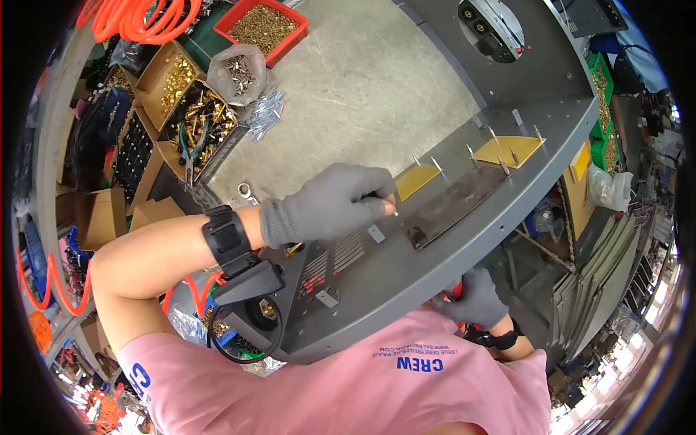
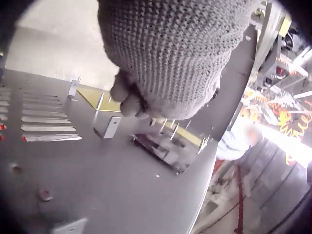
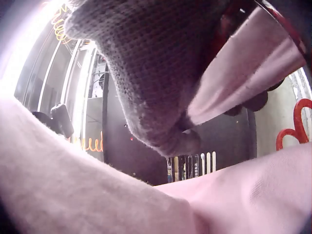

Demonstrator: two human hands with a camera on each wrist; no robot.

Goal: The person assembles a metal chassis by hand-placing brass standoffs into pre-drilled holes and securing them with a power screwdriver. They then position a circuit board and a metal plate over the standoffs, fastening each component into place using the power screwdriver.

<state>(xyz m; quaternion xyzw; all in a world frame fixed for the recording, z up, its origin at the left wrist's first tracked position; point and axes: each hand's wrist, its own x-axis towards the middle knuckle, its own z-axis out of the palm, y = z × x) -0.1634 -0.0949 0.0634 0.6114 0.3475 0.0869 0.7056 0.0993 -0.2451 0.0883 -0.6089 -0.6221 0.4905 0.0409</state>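
My gloved left hand (image 1: 330, 206) is over the dark grey metal panel (image 1: 377, 290), thumb and fingertips pinched together. A tiny bright piece (image 1: 396, 213) shows at the fingertips; it is too small to name. In the left wrist view the glove (image 2: 170, 53) hides most of the grip. Close by are a yellow plate (image 1: 417, 180) with upright metal pins and a dark flat plate (image 1: 464, 206). My gloved right hand (image 1: 475, 301) is below the panel's near edge, against the pink shirt, fingers curled round a red-and-black tool (image 1: 455, 291), mostly hidden.
A second yellow plate (image 1: 500, 150) with pins sits farther along the panel. A red bin (image 1: 270, 54) of small brass parts, a plastic bag (image 1: 238, 76) of metal pieces and pliers (image 1: 191, 156) lie at the back left. A wrench (image 1: 247, 193) is beyond the left arm.
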